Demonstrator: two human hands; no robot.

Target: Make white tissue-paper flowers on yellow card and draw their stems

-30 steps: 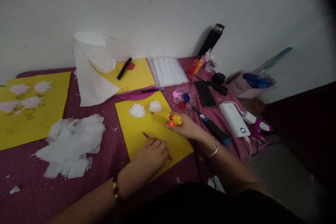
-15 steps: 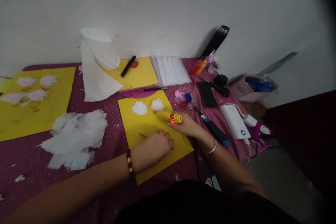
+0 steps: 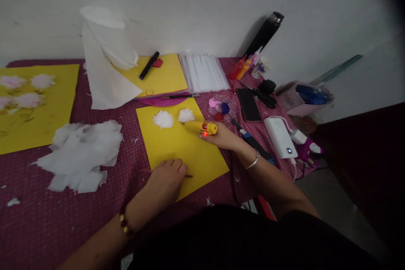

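Note:
My right hand (image 3: pixel 220 136) is closed round a yellow glue gun (image 3: pixel 198 126) with a red light glowing on it. The gun's nozzle points left, close below one of two fluffy white paper tufts (image 3: pixel 186 115) on a yellow sheet (image 3: pixel 202 156). The other white tuft (image 3: pixel 163 119) sits to its left. Over the sheet's lower left edge, my left hand (image 3: pixel 169 177) is curled round a thin brown stick (image 3: pixel 189 176), whose two ends stick out on either side; the fingertips are hidden.
Torn white paper pieces (image 3: pixel 82 156) lie in a heap at left, near a yellow sheet with pinkish flowers (image 3: pixel 60 114). A paper roll (image 3: pixel 107 59) stands behind. At right are a phone (image 3: pixel 249 104), scissors (image 3: pixel 265 99), a utility knife (image 3: pixel 253 143) and a power bank (image 3: pixel 280 137).
My left hand has moved left and toward me over the yellow sheet, taking the thin stick along. The glue gun stays near the right tuft. The whole view has shifted slightly.

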